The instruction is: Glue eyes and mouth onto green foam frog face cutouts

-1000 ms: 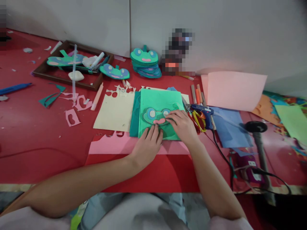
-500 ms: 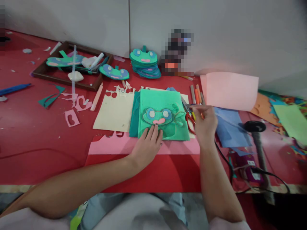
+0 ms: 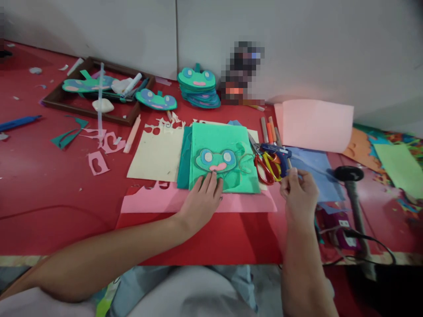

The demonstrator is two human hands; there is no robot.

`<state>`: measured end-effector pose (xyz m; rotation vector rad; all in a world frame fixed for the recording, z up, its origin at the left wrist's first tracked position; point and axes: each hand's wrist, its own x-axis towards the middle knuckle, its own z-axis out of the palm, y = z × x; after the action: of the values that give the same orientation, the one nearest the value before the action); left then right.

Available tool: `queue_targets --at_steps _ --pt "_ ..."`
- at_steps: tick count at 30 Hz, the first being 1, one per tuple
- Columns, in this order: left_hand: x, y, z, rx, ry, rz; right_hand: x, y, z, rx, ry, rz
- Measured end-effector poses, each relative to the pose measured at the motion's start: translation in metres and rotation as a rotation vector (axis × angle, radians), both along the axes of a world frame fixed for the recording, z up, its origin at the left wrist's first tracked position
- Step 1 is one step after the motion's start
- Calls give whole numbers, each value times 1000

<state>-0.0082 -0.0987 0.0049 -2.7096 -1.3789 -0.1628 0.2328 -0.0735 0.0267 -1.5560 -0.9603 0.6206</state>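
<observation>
My left hand [image 3: 201, 198] lies with fingers stretched out on the bottom edge of a green frog-face cutout [image 3: 216, 161] with blue and white eyes and a pink mouth. The cutout rests on a light green sheet [image 3: 220, 134]. To the right, my right hand [image 3: 300, 193] is closed in a pinch. A short, thin, pale tip [image 3: 289, 163] shows above its fingertips; what it belongs to is unclear. Just beyond that hand lies a blue glue gun [image 3: 279, 152], beside red-handled scissors [image 3: 264, 171] and yellow-handled scissors [image 3: 272, 166].
Finished frog faces [image 3: 198, 88] are stacked at the back, left of a blurred-out object. A brown frame [image 3: 132, 115] with markers stands at back left. Pink paper [image 3: 313, 125], blue sheets [image 3: 325, 176], a black-headed mallet [image 3: 352, 189] and a purple box with cords [image 3: 340, 231] lie right.
My right hand has moved right and toward me, away from the scissors, uncovering the glue gun and yellow handles. My left hand stays on the frog-face cutout.
</observation>
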Motion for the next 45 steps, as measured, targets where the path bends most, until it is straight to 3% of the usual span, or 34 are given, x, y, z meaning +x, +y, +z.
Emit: queue_targets --at_steps 3,9,12,15,18,20,25,28,31,35,37,39,45 --pt "0 0 0 -5 1 -1 8 -10 1 18 -15 -80" --pt "0 0 0 -1 8 2 25 -17 6 119 349 -209" --pt "1 0 0 -1 7 3 22 -14 12 227 360 -218" --pt "1 -1 0 -9 7 3 10 -12 19 242 486 18" --pt "1 0 0 -24 9 5 -7 -14 26 136 569 264" --pt "1 0 0 -33 7 3 -17 -17 30 -5 411 403" --pt "0 0 1 -49 0 3 -35 -16 44 -376 -213 760" --pt "0 0 1 -49 -6 12 -41 -16 49 -479 -377 891" --pt "0 -1 0 -41 -15 8 -42 -20 49 -478 -575 674" --pt "0 -1 0 -29 -10 9 -45 -18 45 -268 -777 223" --pt "0 -1 0 -34 1 10 -49 -11 41 -173 -718 166" --pt "0 -1 0 -45 14 4 -58 -5 35 -140 -545 259" --pt "-2 1 -2 -82 17 -33 -99 -7 23 -253 353 629"
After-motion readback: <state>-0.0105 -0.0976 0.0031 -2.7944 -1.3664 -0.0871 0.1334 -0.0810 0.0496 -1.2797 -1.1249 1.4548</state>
